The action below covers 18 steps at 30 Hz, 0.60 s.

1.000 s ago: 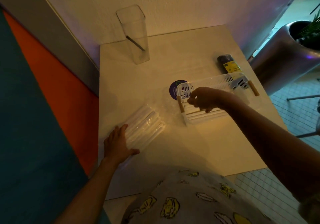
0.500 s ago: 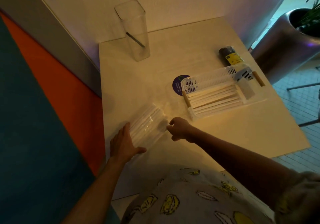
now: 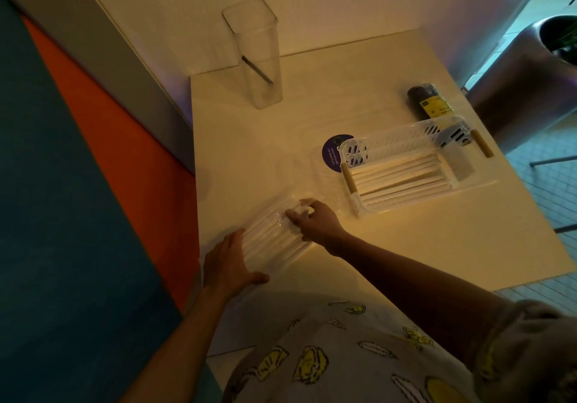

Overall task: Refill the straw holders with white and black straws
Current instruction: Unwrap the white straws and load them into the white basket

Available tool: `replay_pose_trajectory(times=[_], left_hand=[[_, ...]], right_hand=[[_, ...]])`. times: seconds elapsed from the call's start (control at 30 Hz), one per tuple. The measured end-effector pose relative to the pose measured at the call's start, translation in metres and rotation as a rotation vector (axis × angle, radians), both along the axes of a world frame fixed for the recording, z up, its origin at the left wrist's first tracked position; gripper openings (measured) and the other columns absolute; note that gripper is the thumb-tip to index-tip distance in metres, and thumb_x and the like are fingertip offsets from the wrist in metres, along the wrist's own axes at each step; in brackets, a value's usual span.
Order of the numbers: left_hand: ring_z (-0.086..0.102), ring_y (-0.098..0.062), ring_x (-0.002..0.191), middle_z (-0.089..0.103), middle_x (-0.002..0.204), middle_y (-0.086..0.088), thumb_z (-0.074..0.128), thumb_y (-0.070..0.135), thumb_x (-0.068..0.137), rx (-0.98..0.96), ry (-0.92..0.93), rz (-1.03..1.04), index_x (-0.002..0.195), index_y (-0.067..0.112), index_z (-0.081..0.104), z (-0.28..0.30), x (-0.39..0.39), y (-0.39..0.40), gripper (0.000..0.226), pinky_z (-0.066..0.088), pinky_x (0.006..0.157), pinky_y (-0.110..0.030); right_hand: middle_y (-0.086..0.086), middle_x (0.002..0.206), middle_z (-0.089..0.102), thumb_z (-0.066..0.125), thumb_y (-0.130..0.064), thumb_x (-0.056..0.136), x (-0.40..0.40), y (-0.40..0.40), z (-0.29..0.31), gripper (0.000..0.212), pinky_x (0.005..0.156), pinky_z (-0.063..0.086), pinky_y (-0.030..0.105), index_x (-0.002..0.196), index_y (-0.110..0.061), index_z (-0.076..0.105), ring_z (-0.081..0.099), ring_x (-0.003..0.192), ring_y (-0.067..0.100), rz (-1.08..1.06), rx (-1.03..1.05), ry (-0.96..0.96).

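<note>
A clear plastic pack of white straws (image 3: 271, 236) lies near the table's left front. My left hand (image 3: 229, 262) rests flat on its near end, fingers straight. My right hand (image 3: 315, 220) is at the pack's far open end, fingertips pinching the ends of straws there. A white slotted basket (image 3: 390, 149) with wooden handles holds several white straws (image 3: 402, 181) at the right. A tall clear square holder (image 3: 256, 56) at the back has one black straw leaning inside. A dark pack of black straws (image 3: 429, 101) with a yellow label lies behind the basket.
A round purple sticker (image 3: 332, 152) is on the cream table (image 3: 406, 262) left of the basket. The table meets a white wall at the back and an orange and teal panel on the left. A metal planter (image 3: 530, 68) stands off the right edge.
My right hand has left the basket, crossed to the left and now reaches the open end of the white straw pack. My left hand stays on the pack.
</note>
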State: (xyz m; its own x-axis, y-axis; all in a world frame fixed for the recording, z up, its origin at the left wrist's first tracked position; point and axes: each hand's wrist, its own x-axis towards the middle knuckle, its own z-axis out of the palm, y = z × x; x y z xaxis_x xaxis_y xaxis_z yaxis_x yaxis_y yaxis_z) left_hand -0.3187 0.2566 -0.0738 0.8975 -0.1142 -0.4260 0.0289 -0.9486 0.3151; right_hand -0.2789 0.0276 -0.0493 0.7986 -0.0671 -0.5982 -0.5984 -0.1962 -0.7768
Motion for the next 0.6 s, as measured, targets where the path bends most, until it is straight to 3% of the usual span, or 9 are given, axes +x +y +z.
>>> replay_pose_trajectory(times=[0.17, 0.3, 0.5, 0.6], left_hand=[[0.047, -0.022, 0.125, 0.043, 0.144, 0.001, 0.074, 0.08, 0.038, 0.046, -0.03, -0.012, 0.147, 0.025, 0.024, 0.004, -0.005, -0.003, 0.132, 0.047, 0.095, -0.042], [0.044, -0.023, 0.127, 0.04, 0.147, 0.0, 0.076, 0.078, 0.04, 0.058, -0.031, -0.004, 0.148, 0.025, 0.022, 0.005, -0.006, -0.003, 0.132, 0.044, 0.098, -0.043], [0.045, -0.023, 0.127, 0.04, 0.147, 0.0, 0.07, 0.083, 0.038, 0.063, -0.037, -0.002, 0.148, 0.026, 0.02, 0.005, -0.007, -0.001, 0.134, 0.046, 0.096, -0.043], [0.044, -0.023, 0.128, 0.039, 0.148, 0.0, 0.072, 0.082, 0.039, 0.062, -0.042, 0.002, 0.149, 0.025, 0.021, 0.003, -0.007, -0.002, 0.133, 0.044, 0.097, -0.043]], right_hand=[[0.012, 0.098, 0.069, 0.075, -0.025, 0.086, 0.005, 0.003, -0.003, 0.025, 0.058, 0.059, 0.027, 0.104, -0.011, 0.064, 0.071, 0.077, 0.02, -0.136, 0.031, 0.001], [0.01, 0.099, 0.067, 0.076, -0.022, 0.085, 0.011, -0.001, -0.003, 0.027, 0.061, 0.06, 0.027, 0.105, -0.008, 0.064, 0.07, 0.078, 0.017, -0.161, 0.031, 0.045], [0.008, 0.083, 0.07, 0.077, -0.022, 0.085, 0.018, -0.007, -0.002, 0.015, 0.078, 0.062, 0.04, 0.084, -0.009, 0.068, 0.071, 0.078, 0.02, -0.172, -0.001, 0.062], [0.011, 0.089, 0.069, 0.074, -0.021, 0.087, 0.017, -0.01, 0.0, 0.015, 0.081, 0.061, 0.04, 0.085, -0.008, 0.067, 0.068, 0.079, 0.02, -0.163, 0.071, 0.109]])
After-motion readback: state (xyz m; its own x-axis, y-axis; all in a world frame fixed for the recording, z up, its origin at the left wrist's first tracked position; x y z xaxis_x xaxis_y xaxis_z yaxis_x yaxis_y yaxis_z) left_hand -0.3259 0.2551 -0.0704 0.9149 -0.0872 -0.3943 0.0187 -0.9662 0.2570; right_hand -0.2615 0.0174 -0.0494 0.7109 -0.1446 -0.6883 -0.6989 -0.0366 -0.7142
